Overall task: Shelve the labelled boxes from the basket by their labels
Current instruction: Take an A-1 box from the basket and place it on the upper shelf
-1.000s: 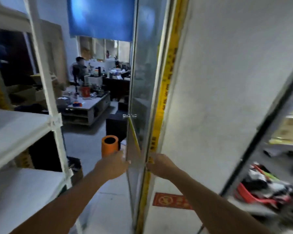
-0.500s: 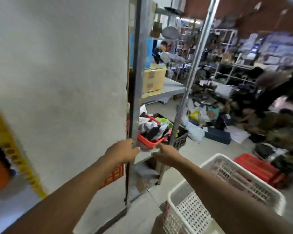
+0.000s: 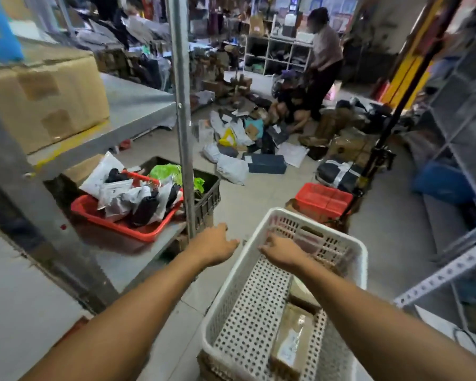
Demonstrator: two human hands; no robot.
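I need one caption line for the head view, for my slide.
Both empty hands, left hand and right hand, reach toward white basket holding labelled box.

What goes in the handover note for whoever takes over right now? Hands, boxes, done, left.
Left hand: open, empty, hovering just outside the white basket's left rim.
Right hand: open, empty, reaching over the inside of the basket.
Boxes: one labelled cardboard box lies in the near end of the basket; more brown boxes show along its right side, count unclear.
Done: nothing visibly shelved in this view.
Left: pick up a box, read its label, shelve it; repeat until the basket is empty.
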